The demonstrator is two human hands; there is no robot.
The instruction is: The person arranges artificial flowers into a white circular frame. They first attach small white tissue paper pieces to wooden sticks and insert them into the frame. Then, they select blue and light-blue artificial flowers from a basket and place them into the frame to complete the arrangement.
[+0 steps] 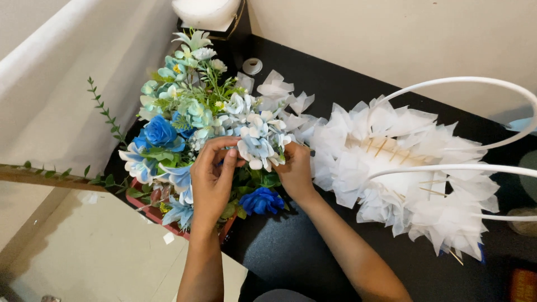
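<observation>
Both my hands work at a bunch of artificial flowers (190, 106) in blue, pale blue and white, lying on a black table (291, 251). My left hand (211, 179) pinches a pale blue and white hydrangea cluster (258, 141) from the left. My right hand (295, 170) grips the same cluster from the right, its fingers curled under the blossoms. A deep blue rose (262, 200) lies just below my hands, another blue rose (159, 132) to the left.
To the right a basket wrapped in white tissue petals (403, 168) on wooden sticks lies with two white looped handles (475, 81). Loose white petals (275, 88) sit behind the flowers. A green leafy sprig (106, 117) hangs at the left. White walls close in behind.
</observation>
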